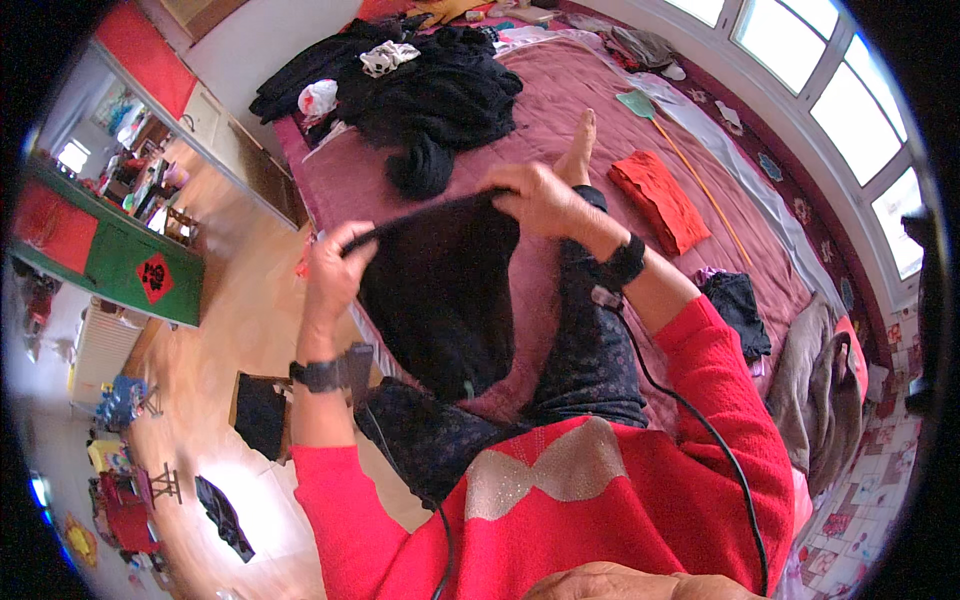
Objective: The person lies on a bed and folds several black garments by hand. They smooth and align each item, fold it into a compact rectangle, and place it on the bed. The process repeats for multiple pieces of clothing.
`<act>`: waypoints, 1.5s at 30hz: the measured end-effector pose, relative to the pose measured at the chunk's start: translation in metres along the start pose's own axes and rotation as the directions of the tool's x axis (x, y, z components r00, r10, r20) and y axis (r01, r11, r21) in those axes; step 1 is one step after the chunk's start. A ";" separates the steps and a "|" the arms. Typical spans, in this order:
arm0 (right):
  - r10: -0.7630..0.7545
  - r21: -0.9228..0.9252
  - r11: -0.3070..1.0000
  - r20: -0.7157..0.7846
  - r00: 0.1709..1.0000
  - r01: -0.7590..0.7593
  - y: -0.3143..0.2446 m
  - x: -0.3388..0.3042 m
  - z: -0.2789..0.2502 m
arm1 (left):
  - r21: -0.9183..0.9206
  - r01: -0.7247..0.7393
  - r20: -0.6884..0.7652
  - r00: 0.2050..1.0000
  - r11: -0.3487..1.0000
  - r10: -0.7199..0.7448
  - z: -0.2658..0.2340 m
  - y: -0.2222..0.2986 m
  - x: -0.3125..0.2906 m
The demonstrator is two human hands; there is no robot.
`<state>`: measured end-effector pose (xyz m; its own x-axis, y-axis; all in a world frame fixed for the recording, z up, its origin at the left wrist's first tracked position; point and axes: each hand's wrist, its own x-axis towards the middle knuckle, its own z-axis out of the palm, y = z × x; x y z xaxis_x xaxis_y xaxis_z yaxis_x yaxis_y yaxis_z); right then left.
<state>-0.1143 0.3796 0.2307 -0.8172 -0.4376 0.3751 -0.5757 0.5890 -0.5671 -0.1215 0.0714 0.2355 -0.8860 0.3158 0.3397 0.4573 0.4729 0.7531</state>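
A black garment (440,295) hangs stretched between my two hands over my lap. My left hand (335,270) pinches its top edge on the left side. My right hand (535,200) grips the same edge on the right, a little higher. Both wrists wear black bands with a cable running off. I sit on a bed with a maroon cover (560,110), one leg stretched out, bare foot (580,140) pointing away. A heap of black clothes (440,95) lies on the bed just beyond the garment.
A folded red cloth (660,200) lies to my right on the bed, with a green fly swatter on a yellow stick (680,150) behind it. Dark and brown clothes (815,390) sit at the right. Wooden floor (220,330) with scattered clothes is on the left.
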 end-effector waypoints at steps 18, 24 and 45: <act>0.248 -0.068 0.968 0.343 0.906 -0.240 0.037 -0.175 0.151 | 0.122 0.314 0.394 0.855 0.942 -0.336 0.119 -0.099 -0.184; 0.293 -0.018 0.940 0.551 0.781 -0.341 0.049 -0.218 0.168 | -0.077 0.404 0.553 0.778 0.911 -0.299 0.134 -0.105 -0.223; 0.459 -0.209 0.877 0.095 0.883 -0.433 0.087 -0.088 0.262 | 0.602 0.073 0.076 0.986 0.795 -0.148 0.220 -0.167 -0.097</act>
<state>-0.0854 0.2916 -0.0440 -0.9835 -0.1807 0.0013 -0.1565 0.8482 -0.5061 -0.0951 0.1429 -0.0467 -0.9354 0.3041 0.1804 0.3456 0.8942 0.2845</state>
